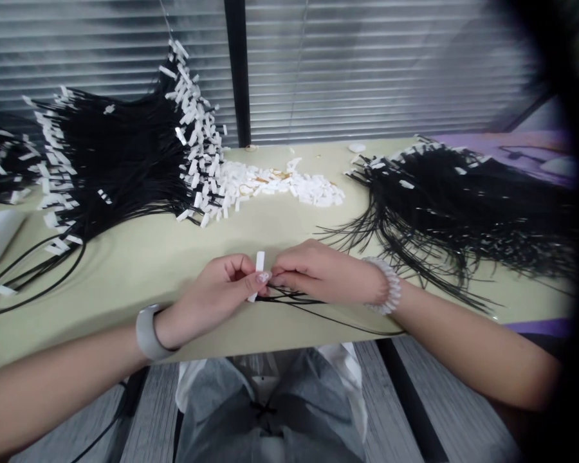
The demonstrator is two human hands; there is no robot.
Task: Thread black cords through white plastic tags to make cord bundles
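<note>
Head view: left hand (212,299) closed to a pinch, thumb and fingers holding a small white rectangular plastic tag (259,276) upright. Right hand (318,273) half-curled, fingers touching the tag's side and a few thin black cords (289,297); cannot tell if it grips them. Cords run out to the right across the pale green table (251,231). Landmark: loose heap of white rectangular tags (280,183) on that table, hands just in front of it, tag in hand well apart from it. Large bundle of black cords with white tagged ends (120,154) touches the heap's left end. Second black cord bundle (448,206) lies to its right. Grey wristband (145,332) on left wrist, white beaded bracelet (388,286) on right.
</note>
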